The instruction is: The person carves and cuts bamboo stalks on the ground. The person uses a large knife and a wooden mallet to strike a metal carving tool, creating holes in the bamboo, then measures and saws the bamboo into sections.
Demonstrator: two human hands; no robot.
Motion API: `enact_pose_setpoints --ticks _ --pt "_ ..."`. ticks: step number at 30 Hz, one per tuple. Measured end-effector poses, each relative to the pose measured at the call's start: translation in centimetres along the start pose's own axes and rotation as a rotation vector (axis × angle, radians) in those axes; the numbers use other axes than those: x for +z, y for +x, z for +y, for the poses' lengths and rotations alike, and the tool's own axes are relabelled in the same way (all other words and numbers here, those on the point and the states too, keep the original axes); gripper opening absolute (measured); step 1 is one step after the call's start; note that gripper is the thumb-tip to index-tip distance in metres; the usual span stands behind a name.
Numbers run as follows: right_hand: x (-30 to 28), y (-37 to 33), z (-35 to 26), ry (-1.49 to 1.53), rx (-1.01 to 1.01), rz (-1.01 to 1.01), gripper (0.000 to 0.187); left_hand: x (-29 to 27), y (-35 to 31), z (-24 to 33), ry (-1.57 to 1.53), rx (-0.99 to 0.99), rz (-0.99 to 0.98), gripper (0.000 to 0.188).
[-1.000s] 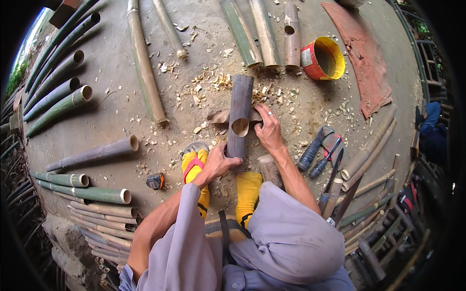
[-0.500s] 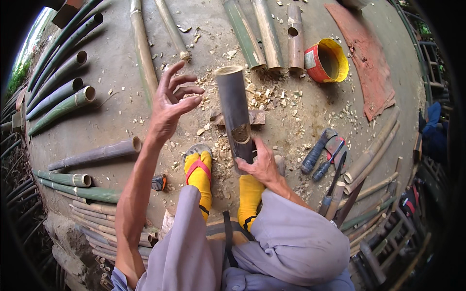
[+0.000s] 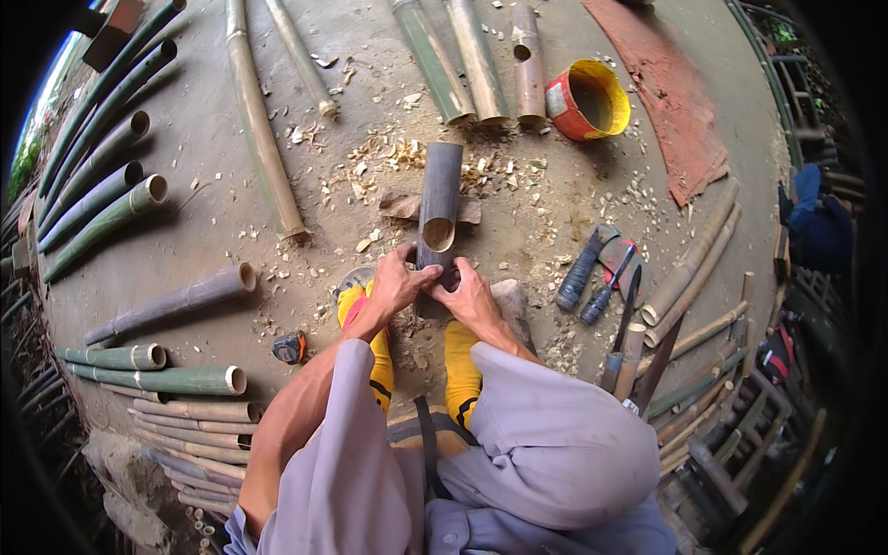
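Observation:
A short, dark grey bamboo tube (image 3: 442, 190) lies in front of my feet, its far part over a small wooden block (image 3: 400, 205) on the ground. A rounded notch is cut in its upper side, showing pale wood inside. My left hand (image 3: 400, 282) grips the near end from the left, thumb across the top. From the other side my right hand (image 3: 468, 294) holds the same end, its thumb close to the left one. The undersides of my fingers are partly hidden by the tube.
Wood chips litter the ground. A red-yellow bucket (image 3: 589, 100), longer bamboo poles (image 3: 433, 65) and a red sheet (image 3: 680, 120) are beyond. Black-handled tools (image 3: 592, 277) and a long blade (image 3: 629, 310) lie right. A tape measure (image 3: 289, 348) and bamboo stacks (image 3: 185, 430) are left.
My left hand has come down from its raised, spread position onto the bamboo tube. The tube has been lowered from upright-tilted to lying across the block, and my right hand has kept hold of it.

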State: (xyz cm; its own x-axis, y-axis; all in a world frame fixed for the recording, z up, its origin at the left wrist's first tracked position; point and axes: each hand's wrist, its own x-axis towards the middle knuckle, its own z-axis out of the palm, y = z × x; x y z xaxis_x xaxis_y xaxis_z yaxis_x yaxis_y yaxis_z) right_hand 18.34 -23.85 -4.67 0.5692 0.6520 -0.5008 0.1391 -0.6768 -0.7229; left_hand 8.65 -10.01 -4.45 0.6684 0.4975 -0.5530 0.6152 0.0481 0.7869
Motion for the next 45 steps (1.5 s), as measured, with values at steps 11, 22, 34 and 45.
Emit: enact_pose_setpoints --ticks 11,22,34,45 --pt "-14.9 -8.1 12.3 -0.349 0.145 0.923 0.036 0.8 0.7 -2.6 -0.279 -0.055 -0.133 0.051" --pt "-15.4 -6.8 15.3 -0.323 0.386 0.743 0.056 -0.2 0.6 -2.7 -0.223 -0.083 -0.145 0.049" --pt "-11.6 -9.7 6.2 0.195 -0.121 1.007 0.038 0.8 -0.9 -3.4 -0.273 -0.047 -0.05 0.054" --pt "-11.2 -7.6 -9.7 -0.183 -0.434 0.416 0.05 -1.3 -3.7 8.9 0.505 1.046 0.307 0.063"
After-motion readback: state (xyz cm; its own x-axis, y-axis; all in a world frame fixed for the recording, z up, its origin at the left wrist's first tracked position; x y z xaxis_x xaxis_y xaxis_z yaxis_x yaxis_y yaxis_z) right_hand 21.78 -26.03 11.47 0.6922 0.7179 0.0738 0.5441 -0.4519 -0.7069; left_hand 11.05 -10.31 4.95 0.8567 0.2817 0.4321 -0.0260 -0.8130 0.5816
